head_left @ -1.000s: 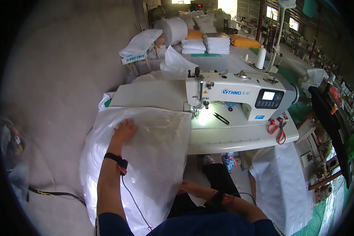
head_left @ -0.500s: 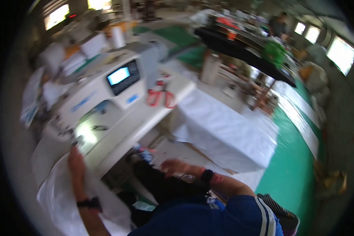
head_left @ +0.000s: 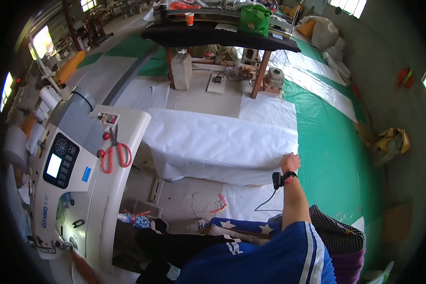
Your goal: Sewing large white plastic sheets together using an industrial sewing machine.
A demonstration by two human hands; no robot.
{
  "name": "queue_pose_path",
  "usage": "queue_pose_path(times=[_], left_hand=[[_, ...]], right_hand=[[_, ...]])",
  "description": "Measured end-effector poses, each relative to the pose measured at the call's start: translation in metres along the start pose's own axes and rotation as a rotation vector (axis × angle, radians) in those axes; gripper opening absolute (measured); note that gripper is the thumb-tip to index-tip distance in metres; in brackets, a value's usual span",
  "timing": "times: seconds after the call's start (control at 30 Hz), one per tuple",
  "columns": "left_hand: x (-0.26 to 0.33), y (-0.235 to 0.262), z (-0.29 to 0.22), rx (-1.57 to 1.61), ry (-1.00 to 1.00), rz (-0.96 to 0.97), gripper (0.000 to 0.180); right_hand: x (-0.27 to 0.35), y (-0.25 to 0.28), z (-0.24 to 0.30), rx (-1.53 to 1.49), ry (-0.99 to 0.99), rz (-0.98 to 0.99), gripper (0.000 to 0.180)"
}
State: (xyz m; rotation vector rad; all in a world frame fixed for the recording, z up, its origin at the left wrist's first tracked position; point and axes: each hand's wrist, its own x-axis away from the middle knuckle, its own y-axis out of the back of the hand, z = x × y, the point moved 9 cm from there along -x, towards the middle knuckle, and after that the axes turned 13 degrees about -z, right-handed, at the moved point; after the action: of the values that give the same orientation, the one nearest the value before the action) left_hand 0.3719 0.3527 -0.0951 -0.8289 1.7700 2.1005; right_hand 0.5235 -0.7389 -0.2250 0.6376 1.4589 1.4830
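My right hand [head_left: 291,163] is stretched out to the right end of a long stack of white sheets [head_left: 217,142], its fingers curled at the edge and closed on the top white sheet. At the lower left, my left hand [head_left: 83,267] is beside the needle area of a white sewing machine [head_left: 49,199]. Only part of it shows, and its fingers are hidden by the machine head. White material lies under and beside that hand. Red-handled scissors [head_left: 115,154] rest on the machine's table.
A black-covered table [head_left: 213,35] stands ahead, bearing an orange cup [head_left: 189,19] and a green bag [head_left: 254,20]. Green sheeting [head_left: 322,165] covers the floor at right. A patterned cloth [head_left: 333,232] lies beside me. A white spool [head_left: 48,98] stands behind the machine.
My view has swung to the right. My right hand has gone from near my lap out to the far right end of the white stack. My left hand stays by the needle.
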Motion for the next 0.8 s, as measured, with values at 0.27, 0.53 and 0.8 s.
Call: queue_pose_path(times=[0.27,0.53,0.8], left_hand=[[-0.032,0.011,-0.019,-0.051,-0.048,-0.034,0.039],[-0.027,0.041,-0.013,-0.131,-0.034,-0.078,0.039],[-0.015,0.022,-0.020,-0.118,-0.012,-0.123,0.039]], right_hand=[[-0.048,-0.097,-0.031,-0.033,-0.209,0.016,0.017],[-0.029,-0.063,0.040,-0.267,-0.074,0.025,0.014],[-0.070,-0.042,-0.018,-0.288,-0.241,-0.017,0.018]])
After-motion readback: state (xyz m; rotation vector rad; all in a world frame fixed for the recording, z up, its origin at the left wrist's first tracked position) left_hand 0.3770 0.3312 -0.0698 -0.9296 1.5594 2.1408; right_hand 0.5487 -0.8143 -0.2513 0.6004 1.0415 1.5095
